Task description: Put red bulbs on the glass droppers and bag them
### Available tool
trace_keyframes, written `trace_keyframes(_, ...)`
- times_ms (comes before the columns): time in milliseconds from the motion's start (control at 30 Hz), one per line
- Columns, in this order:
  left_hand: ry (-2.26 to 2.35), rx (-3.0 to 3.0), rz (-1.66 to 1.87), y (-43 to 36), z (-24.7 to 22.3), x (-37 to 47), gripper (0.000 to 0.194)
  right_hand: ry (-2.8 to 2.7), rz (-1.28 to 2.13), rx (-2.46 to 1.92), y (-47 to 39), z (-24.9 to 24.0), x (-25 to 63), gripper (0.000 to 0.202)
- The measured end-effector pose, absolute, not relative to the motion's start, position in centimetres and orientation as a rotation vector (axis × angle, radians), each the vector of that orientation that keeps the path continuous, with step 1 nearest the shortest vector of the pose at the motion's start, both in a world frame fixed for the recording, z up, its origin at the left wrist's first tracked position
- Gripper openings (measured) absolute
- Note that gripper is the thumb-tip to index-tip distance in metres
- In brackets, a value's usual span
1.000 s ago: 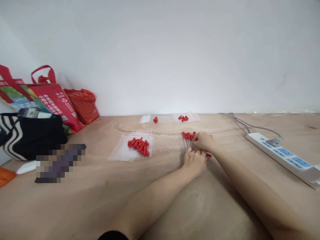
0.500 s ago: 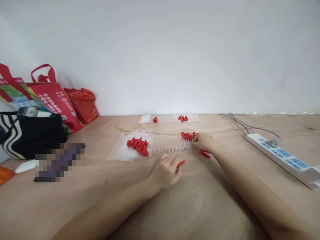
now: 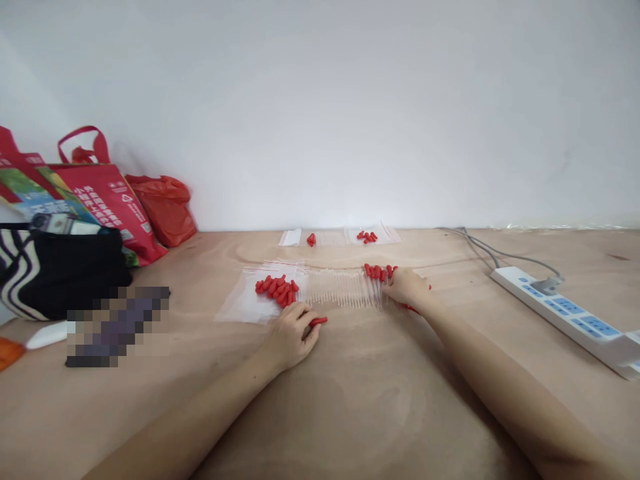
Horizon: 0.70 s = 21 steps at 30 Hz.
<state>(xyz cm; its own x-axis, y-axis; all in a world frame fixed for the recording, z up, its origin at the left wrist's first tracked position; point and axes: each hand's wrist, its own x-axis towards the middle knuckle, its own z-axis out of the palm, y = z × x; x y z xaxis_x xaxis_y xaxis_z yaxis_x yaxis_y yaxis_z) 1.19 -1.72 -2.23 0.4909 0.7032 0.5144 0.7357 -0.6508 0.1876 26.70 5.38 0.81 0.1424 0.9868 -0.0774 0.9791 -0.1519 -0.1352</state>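
Observation:
My left hand (image 3: pixel 295 337) is closed round a small red piece (image 3: pixel 319 321) just below a pile of red rubber-like pieces (image 3: pixel 275 288) on clear plastic bags (image 3: pixel 240 300). To the right of that pile lies a row of thin clear tubes (image 3: pixel 335 288). Red pieces (image 3: pixel 379 272) cover the upper ends of the tubes at the row's right end. There my right hand (image 3: pixel 404 287) has its fingers pressed together at the last tubes; what they hold is hidden. More red pieces show partly from under it.
Smaller bags with red pieces (image 3: pixel 367 237) and tubes lie near the wall. A white power strip (image 3: pixel 565 313) with a grey cable is at the right. Shopping bags (image 3: pixel 110 207), a black bag (image 3: pixel 65 273) and a blurred-out object stand or lie left.
My left hand has moved left with its red piece, from below the tubes to the edge of the red pile. My right hand has shifted only slightly at the row's right end.

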Motion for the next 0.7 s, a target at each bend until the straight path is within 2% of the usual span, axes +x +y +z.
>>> trace_keyframes(300,-1.364,-2.698,-0.891,-1.5,-1.9,1.3,0.014,-1.952,0.172,-2.477,5.4,0.2,24.9,0.023)
trace_keyframes(467,-1.416,-2.678,-0.866,-1.5,-2.0,1.1,0.011,-1.999,0.154,-2.410,4.8,0.9,25.5,0.020)
trace_keyframes(567,-1.420,-2.646,-0.894,-1.3,-2.3,0.9,0.016,-2.028,0.150,-2.213,3.9,2.0,26.0,0.022)
trace_keyframes(700,-1.416,-2.616,-0.886,-0.9,-2.4,1.2,0.021,-2.215,0.291,-1.603,2.0,1.5,25.6,0.020)
